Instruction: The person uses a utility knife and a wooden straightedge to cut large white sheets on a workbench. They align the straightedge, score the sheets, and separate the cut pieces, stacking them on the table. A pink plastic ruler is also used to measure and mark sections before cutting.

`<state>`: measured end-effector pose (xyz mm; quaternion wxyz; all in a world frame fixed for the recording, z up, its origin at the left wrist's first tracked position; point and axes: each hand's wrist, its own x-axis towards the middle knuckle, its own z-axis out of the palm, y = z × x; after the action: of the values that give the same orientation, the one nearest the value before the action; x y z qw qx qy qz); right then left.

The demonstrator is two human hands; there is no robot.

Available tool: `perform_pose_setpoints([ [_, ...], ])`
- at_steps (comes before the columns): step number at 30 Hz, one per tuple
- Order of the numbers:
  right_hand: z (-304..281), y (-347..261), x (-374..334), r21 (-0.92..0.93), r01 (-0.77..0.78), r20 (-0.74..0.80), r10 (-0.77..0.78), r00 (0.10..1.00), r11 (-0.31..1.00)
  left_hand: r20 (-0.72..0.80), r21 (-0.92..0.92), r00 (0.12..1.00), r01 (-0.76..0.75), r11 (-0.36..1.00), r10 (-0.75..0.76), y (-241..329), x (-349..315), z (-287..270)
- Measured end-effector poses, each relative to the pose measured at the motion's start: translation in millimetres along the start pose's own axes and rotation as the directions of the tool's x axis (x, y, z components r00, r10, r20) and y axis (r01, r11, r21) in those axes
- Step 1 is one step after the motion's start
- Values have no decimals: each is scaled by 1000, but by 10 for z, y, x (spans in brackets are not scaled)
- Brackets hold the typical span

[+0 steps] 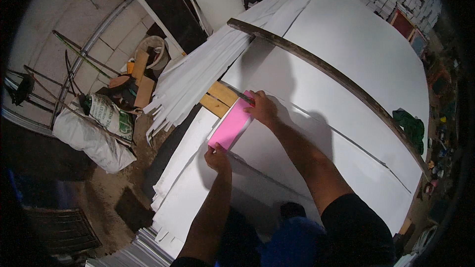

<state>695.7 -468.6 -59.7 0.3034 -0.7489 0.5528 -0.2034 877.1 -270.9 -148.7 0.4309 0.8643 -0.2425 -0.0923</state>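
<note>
A flat pink rectangle (229,124) with a pale edge lies slantwise on the white sheets, beside a wooden slatted piece (219,98). At its near end my left hand (217,159) pinches the corner, thumb and fingers closed. My right hand (262,107) is closed at the far end and presses on the pink rectangle. A slim red and dark tool (250,100) shows at its fingertips; its kind is partly hidden by the fingers.
Large white sheets (346,39) cover the work surface, crossed by a long dark wooden bar (326,69). A dark green cloth (409,129) lies at the right. Stacked white strips (198,64) jut out at the left. Filled sacks (89,136) and a bucket (157,52) stand on the floor.
</note>
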Motion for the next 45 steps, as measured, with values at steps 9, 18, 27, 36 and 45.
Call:
perform_pose_setpoints([
  [9, 191, 228, 297, 101, 136, -128, -123, 984, 986, 106, -302, 988, 140, 943, -113, 329, 32, 86],
  [18, 66, 71, 329, -53, 42, 50, -39, 998, 998, 4, -426, 984, 162, 890, -178, 439, -21, 101],
  [27, 231, 382, 440, -38, 95, -60, -97, 993, 995, -11, -345, 981, 177, 922, -193, 438, -49, 187],
  [36, -232, 389, 329, -128, -179, 190, 201, 961, 975, 66, -468, 962, 263, 843, -264, 257, 3, 24],
  [45, -207, 79, 126, -31, -253, 101, 255, 962, 967, 12, -332, 977, 203, 921, -211, 60, -1, -199],
])
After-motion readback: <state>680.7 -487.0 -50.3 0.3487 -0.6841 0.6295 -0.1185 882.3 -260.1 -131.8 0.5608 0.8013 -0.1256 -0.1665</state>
